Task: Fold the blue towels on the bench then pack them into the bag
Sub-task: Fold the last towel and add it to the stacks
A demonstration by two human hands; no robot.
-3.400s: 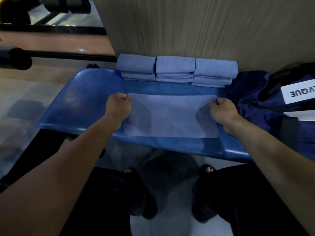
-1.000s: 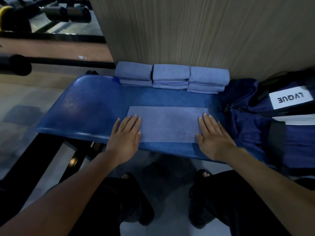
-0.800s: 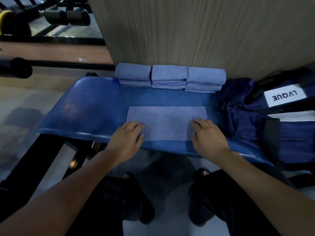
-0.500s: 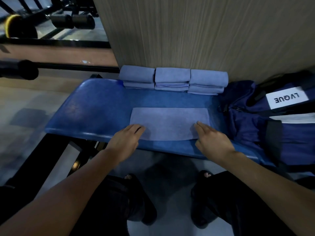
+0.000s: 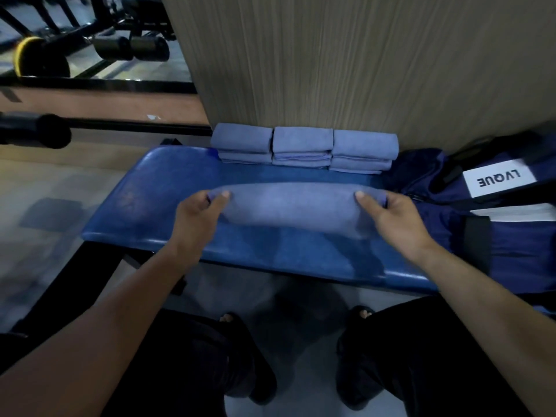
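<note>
The table (image 5: 168,212) is a blue padded surface running left to right, its near edge toward the person and its far edge against a wood-grain wall (image 5: 331,55). Three stacks of folded towels (image 5: 302,149) sit in a row along that far edge, touching one another and the wall. The dark blue bag (image 5: 496,236) occupies the right end of the table, with a white label (image 5: 498,178) on top. The left portion of the padded surface is bare, and a strip of bare padding runs along the near edge.

The towel (image 5: 288,206) in work lies at mid-table, between the folded stacks and the near edge, its near half lifted and bowed. The left hand (image 5: 195,219) pinches the towel's left end, thumb on top and fingers beneath. The right hand (image 5: 391,218) pinches the right end likewise, just beside the bag. Both hands are well apart, the towel spanning between them.

Beyond the left end stand a black bar (image 5: 90,124) and weights (image 5: 129,48) on the floor.
</note>
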